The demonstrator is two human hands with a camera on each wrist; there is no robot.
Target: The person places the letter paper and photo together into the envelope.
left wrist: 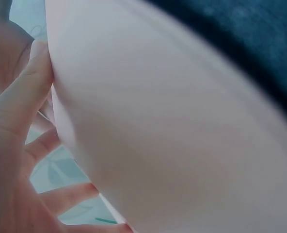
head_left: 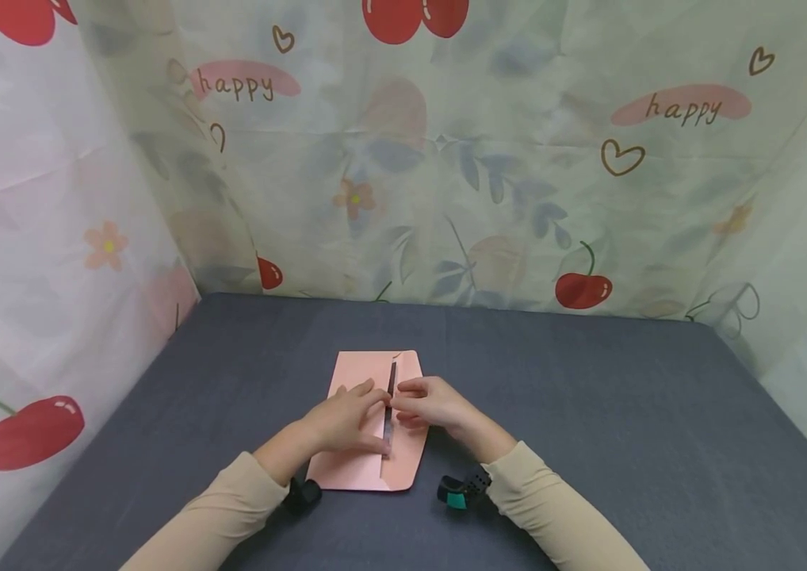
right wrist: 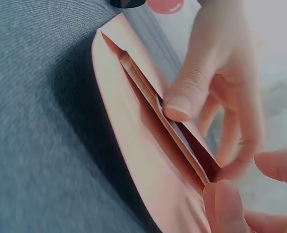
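Note:
A pink envelope lies with its long opening toward the right and its flap folded out. Inside the opening, the edge of folded paper shows, with a dark grey strip beside it. My left hand rests across the envelope's left part, fingers spread. Its thumb touches the edge at the opening, and its index fingertip is farther along it. From the right, my right hand reaches over the flap. Its thumb tip is right at the end of the paper edge, with the index finger raised apart.
A dark grey cloth covers the table. Curtains printed with cherries, hearts and flowers stand behind and at both sides. Black bands with small devices sit at the wrists, close over the table near the envelope's front edge.

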